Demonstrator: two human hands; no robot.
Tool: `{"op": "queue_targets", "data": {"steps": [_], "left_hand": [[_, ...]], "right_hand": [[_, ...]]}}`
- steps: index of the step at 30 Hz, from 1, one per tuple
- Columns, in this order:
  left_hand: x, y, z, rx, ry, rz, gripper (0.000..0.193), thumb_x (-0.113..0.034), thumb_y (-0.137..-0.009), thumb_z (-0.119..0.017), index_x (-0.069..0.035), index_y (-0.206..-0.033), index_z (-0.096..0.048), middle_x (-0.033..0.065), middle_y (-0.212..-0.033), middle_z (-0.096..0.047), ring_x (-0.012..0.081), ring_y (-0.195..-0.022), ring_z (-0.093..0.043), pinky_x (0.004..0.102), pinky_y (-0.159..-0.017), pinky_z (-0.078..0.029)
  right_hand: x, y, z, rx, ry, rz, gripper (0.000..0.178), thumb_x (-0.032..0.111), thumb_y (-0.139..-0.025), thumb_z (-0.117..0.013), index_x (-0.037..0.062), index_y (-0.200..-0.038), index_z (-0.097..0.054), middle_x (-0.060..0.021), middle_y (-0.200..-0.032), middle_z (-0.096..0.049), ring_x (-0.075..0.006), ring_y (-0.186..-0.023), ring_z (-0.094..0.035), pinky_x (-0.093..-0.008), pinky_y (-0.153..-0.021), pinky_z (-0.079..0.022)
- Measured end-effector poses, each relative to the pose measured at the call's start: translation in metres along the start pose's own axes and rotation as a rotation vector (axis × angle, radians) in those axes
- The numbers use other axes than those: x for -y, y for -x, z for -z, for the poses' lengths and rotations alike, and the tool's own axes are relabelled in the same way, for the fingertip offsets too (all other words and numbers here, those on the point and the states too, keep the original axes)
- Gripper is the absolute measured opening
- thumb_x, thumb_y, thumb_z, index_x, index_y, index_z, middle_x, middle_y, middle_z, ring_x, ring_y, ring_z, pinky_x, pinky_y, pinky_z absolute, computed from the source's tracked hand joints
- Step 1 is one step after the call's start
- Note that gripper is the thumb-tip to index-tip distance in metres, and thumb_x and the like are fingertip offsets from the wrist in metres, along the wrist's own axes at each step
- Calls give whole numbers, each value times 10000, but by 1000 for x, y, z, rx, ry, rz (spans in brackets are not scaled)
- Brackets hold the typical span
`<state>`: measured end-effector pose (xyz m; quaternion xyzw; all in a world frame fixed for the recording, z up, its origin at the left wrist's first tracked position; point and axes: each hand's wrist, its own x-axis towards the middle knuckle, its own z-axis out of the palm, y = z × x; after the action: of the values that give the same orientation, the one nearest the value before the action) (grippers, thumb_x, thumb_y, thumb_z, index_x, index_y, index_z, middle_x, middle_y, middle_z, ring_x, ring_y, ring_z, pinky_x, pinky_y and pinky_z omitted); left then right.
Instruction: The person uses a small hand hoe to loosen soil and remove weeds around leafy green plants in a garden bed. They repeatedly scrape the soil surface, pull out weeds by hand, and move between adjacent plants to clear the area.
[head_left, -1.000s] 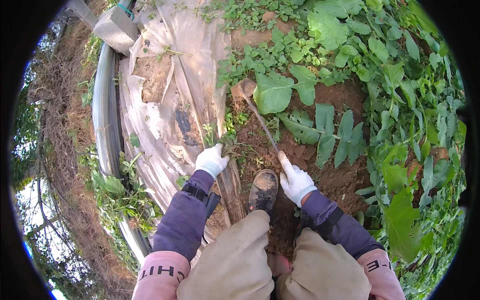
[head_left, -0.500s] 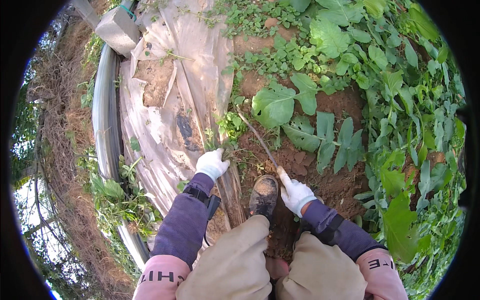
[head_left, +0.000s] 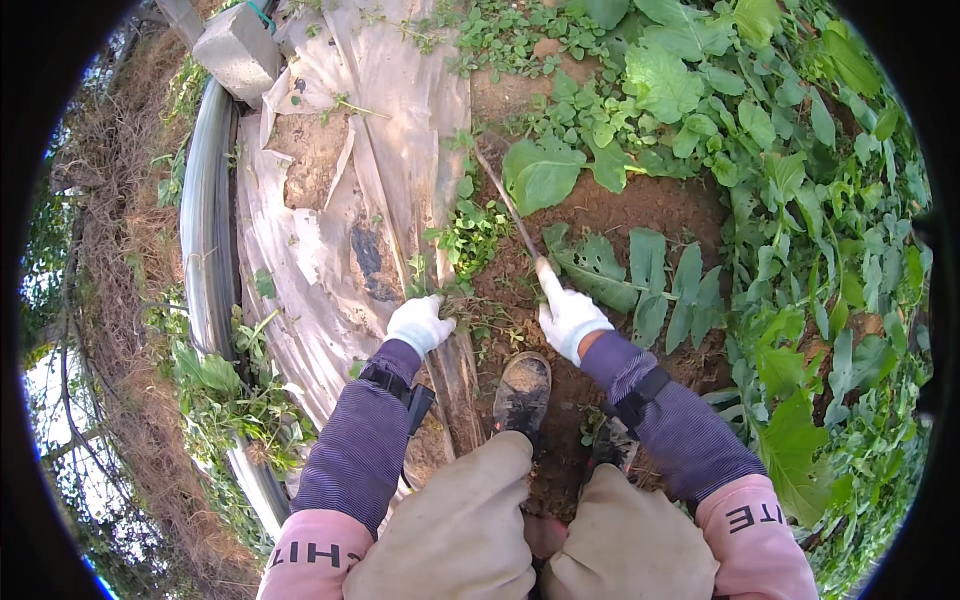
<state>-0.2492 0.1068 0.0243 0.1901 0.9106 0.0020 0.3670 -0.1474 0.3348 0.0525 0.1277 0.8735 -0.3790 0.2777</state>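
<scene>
Closest, the person's white-gloved right hand [head_left: 570, 315] has its grip closed round a thin-shafted brownish tool [head_left: 512, 212], probably for reach; the white-gloved left hand [head_left: 420, 323] curls, its hold unclear, perhaps bracing. Beyond, the tool slants over crumbly brown soil [head_left: 650, 205], between a bushy small-leaved green plant [head_left: 472, 238] beside wrinkled, pale plastic sheeting [head_left: 405, 150] and a broad, smooth green leaf [head_left: 543, 175]

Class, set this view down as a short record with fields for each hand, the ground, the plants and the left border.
Left hand: white-gloved, near small green plants; grip unclear
Right hand: white-gloved, closed on a thin-shafted tool; far end unclear
Ground: pale, torn sheet left of brown soil
Plants: broad-leaved greenery along the right
Left border: long pale strip; grey block at its upper end
</scene>
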Motion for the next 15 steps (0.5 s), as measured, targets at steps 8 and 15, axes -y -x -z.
{"op": "queue_targets", "data": {"steps": [8,15], "left_hand": [[-3,1,4,-43,78,18,457,-344,-697,-598,0,-998,-602,224,-895,-622,340,-900,-591,377,-816,-460],[-2,-1,7,36,71,14,447,-359,-716,-600,-36,-1025,-603,202,-930,-626,326,-914,-593,381,-826,-463]], "right_hand": [[-7,12,-1,-164,-146,21,623,180,-843,-457,176,-1399,-175,-242,-804,-597,-392,-746,-587,-454,-714,-458],[-24,37,-4,5,68,72,651,166,-829,-465,187,-1398,-150,-245,-821,-588,-405,-735,-575,-466,-708,-463]]}}
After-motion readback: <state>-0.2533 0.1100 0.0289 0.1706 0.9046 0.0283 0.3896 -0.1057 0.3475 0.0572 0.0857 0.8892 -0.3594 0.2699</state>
